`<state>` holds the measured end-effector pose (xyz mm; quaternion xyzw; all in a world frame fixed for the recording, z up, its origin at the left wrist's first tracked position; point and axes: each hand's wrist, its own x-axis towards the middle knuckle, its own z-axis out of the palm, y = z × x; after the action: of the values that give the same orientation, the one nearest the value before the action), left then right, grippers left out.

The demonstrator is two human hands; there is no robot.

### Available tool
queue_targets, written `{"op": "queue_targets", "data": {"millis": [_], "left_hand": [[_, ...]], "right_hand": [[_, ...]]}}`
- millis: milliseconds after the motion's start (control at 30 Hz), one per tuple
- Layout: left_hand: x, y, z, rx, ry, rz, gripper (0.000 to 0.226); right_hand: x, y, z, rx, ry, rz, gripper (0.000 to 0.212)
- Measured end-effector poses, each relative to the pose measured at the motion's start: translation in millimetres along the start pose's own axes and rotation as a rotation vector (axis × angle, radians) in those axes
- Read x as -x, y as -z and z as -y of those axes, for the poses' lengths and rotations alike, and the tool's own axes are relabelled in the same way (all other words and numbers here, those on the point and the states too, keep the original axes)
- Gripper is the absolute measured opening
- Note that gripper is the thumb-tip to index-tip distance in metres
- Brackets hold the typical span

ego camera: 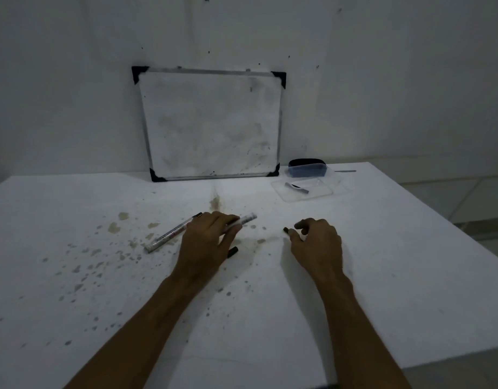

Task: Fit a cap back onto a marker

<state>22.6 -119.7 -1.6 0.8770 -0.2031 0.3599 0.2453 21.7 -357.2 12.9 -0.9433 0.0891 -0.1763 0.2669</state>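
Hands lie low over the table (382,248): left (207,242) grips a marker (243,221), right (316,244) pinches a cap (286,229).

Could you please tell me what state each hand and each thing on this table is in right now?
left hand: grips a marker
marker: held, blurred
second marker: lying on the table, capped
right hand: pinches a small dark cap
small dark cap: off, pinched
whiteboard: propped against the wall, smudged
plastic box: open, lid beside it
table: stained
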Motion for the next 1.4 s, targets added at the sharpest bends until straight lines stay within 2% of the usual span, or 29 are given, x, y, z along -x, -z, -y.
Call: {"op": "queue_targets", "data": {"millis": [133, 200, 233, 333, 433, 567, 667, 733, 833, 933, 1033, 1400], "left_hand": [[2, 4, 5, 0.219, 0.255, 0.016, 0.026], [3, 4, 7, 0.345, 0.356, 0.022, 0.025], [3, 3, 8, 0.400, 0.400, 0.038, 0.025], [2, 5, 13, 0.550, 0.497, 0.112, 0.022], [1, 6, 17, 0.715, 0.583, 0.123, 0.016], [-1, 9, 21, 0.837, 0.632, 0.122, 0.022], [-1, 7, 23, 0.882, 0.652, 0.133, 0.012], [-2, 6, 24, 0.879, 0.677, 0.112, 0.012], [-2, 6, 25, 0.866, 0.700, 0.081, 0.014], [-2, 7, 24, 0.855, 0.680, 0.085, 0.015], [-1, 11, 20, 0.824, 0.635, 0.099, 0.017], [5, 15, 18, 0.705, 0.521, 0.141, 0.012]], "right_hand": [[7, -7, 4, 0.129, -0.077, 0.013, 0.029], [7, -10, 7, 0.151, -0.022, -0.009, 0.025], [7, -12, 9, 0.086, 0.028, -0.013, 0.024], [1, -10, 23, -0.401, 0.100, 0.068, 0.015], [-8, -10, 40, -0.746, 0.077, 0.170, 0.009], [-9, -28, 42, -1.281, -0.156, 0.365, 0.016], [-11, -40, 38, -1.471, -0.238, 0.580, 0.023], [-13, -42, 38, -1.511, -0.259, 0.619, 0.024], [-13, -42, 35, -1.525, -0.290, 0.560, 0.018], [-13, -39, 31, -1.541, -0.322, 0.515, 0.026], [-11, -37, 29, -1.524, -0.341, 0.497, 0.019], [-10, -34, 27, -1.386, -0.273, 0.423, 0.012]]}}
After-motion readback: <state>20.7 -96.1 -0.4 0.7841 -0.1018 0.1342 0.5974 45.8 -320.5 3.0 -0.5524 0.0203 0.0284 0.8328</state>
